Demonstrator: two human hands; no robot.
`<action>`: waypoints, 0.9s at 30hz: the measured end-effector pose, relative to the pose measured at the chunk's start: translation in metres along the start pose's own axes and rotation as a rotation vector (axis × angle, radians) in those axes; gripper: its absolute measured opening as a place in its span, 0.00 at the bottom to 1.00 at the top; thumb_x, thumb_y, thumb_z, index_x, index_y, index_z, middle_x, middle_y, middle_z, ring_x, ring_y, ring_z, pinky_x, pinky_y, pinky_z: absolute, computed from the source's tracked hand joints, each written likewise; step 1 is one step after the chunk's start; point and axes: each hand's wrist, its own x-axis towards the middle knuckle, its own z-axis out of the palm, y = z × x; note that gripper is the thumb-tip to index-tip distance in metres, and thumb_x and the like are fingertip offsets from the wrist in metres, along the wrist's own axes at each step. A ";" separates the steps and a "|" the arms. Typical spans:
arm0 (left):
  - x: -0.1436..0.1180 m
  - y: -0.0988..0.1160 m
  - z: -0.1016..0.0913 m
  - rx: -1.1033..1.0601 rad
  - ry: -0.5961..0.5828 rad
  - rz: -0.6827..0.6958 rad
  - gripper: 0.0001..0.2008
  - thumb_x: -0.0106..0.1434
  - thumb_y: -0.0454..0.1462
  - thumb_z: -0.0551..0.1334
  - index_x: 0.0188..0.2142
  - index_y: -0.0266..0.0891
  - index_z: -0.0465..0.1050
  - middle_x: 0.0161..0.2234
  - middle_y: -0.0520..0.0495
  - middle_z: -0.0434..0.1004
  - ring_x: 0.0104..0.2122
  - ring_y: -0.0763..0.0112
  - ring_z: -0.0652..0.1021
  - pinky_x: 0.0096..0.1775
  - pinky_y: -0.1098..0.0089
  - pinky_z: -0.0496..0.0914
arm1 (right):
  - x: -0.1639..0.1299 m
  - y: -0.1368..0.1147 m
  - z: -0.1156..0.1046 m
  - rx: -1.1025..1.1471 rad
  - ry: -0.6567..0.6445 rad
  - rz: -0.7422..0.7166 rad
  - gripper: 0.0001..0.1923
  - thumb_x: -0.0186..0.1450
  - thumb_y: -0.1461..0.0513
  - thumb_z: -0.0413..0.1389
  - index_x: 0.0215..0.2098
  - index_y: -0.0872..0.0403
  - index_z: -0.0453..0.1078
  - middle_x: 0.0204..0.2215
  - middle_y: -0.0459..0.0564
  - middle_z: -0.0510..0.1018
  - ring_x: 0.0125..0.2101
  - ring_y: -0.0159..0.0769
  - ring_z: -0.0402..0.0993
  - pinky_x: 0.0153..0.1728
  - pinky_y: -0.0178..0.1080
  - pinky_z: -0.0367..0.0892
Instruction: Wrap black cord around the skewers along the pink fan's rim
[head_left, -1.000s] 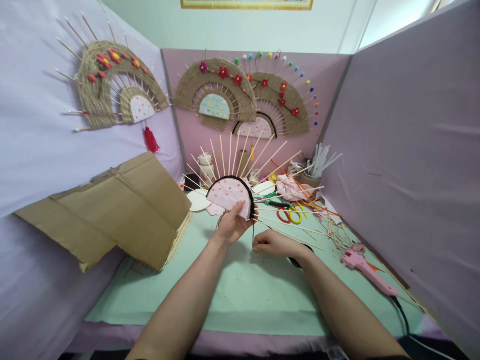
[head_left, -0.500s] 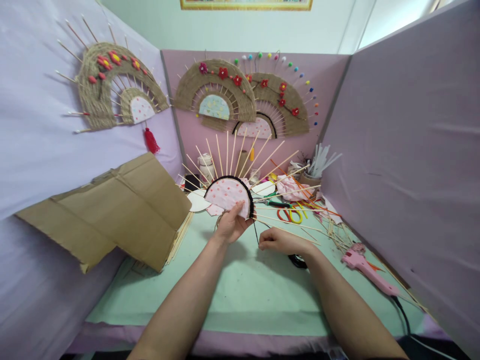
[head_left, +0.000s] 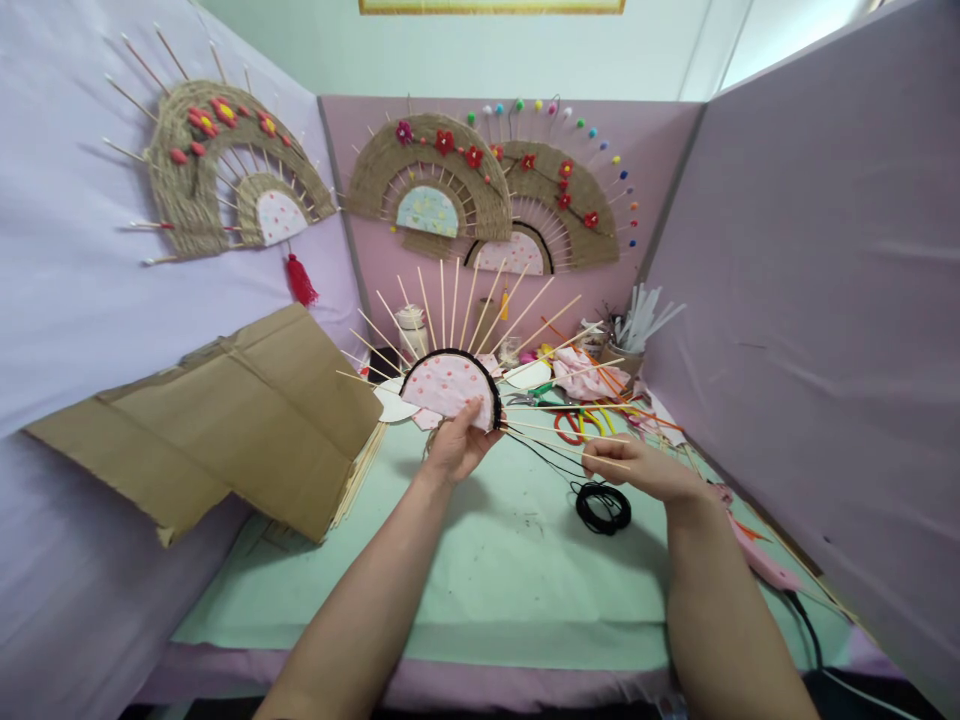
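I see the left grip point(head_left: 459, 448) clenched on the lower right corner of the half-round fan point(head_left: 446, 385), with the thumb on its pink dotted front. The fan is held up over the green counter point(head_left: 480, 590), and its thin sticks point(head_left: 469, 305) spread out like sun rays. The right grip point(head_left: 615, 462) is pinched on the black cord point(head_left: 546, 458).

A half second ago, I had the right grip just below the fan's right corner. Now it is well off to the right of the fan, and the cord runs out to it. The fan has slid a bit left. The loop of black cord point(head_left: 624, 512), mostly hidden before, now shows below and right of the fan. My right arm point(head_left: 705, 590) now hides part of the pink glue gun point(head_left: 765, 560), far right of the fan.

Left of the fan is a big brown cardboard sheet point(head_left: 225, 420). Scissors point(head_left: 592, 425) lie to its right. Behind it, two big fans point(head_left: 382, 160) hang on a pink wall point(head_left: 667, 140).
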 end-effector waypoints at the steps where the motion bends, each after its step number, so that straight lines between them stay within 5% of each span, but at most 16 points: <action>1: 0.000 0.000 0.000 0.003 0.004 0.002 0.09 0.53 0.35 0.65 0.34 0.36 0.71 0.30 0.48 0.76 0.29 0.72 0.76 0.36 0.66 0.71 | -0.003 0.005 -0.001 0.094 -0.002 0.006 0.20 0.59 0.48 0.51 0.23 0.56 0.65 0.18 0.42 0.58 0.19 0.25 0.50 0.20 0.31 0.48; 8: 0.000 0.000 0.001 0.010 0.014 0.003 0.09 0.53 0.35 0.64 0.34 0.36 0.70 0.30 0.48 0.76 0.29 0.72 0.75 0.35 0.67 0.71 | -0.015 0.026 -0.005 0.595 0.133 -0.013 0.20 0.50 0.48 0.60 0.23 0.56 0.64 0.15 0.40 0.57 0.15 0.22 0.46 0.17 0.31 0.41; 15: 0.001 0.000 0.001 0.009 0.019 0.013 0.09 0.52 0.35 0.65 0.34 0.36 0.70 0.30 0.48 0.76 0.30 0.72 0.75 0.36 0.67 0.71 | -0.024 0.025 -0.009 0.563 0.168 -0.048 0.21 0.46 0.47 0.62 0.20 0.56 0.67 0.09 0.42 0.61 0.09 0.21 0.47 0.12 0.30 0.41; 21: 0.000 -0.002 0.002 -0.036 0.002 0.039 0.09 0.53 0.35 0.65 0.35 0.37 0.71 0.30 0.50 0.76 0.31 0.73 0.75 0.38 0.67 0.70 | -0.023 0.025 -0.008 0.430 -0.157 -0.067 0.19 0.48 0.50 0.62 0.21 0.59 0.72 0.10 0.46 0.68 0.09 0.26 0.60 0.11 0.30 0.52; 27: -0.001 -0.002 0.003 -0.066 -0.022 0.015 0.08 0.54 0.36 0.63 0.34 0.35 0.71 0.30 0.48 0.76 0.31 0.72 0.75 0.37 0.68 0.71 | 0.009 -0.002 0.029 0.308 -0.588 0.053 0.13 0.54 0.56 0.60 0.28 0.61 0.72 0.11 0.42 0.67 0.12 0.23 0.60 0.15 0.27 0.54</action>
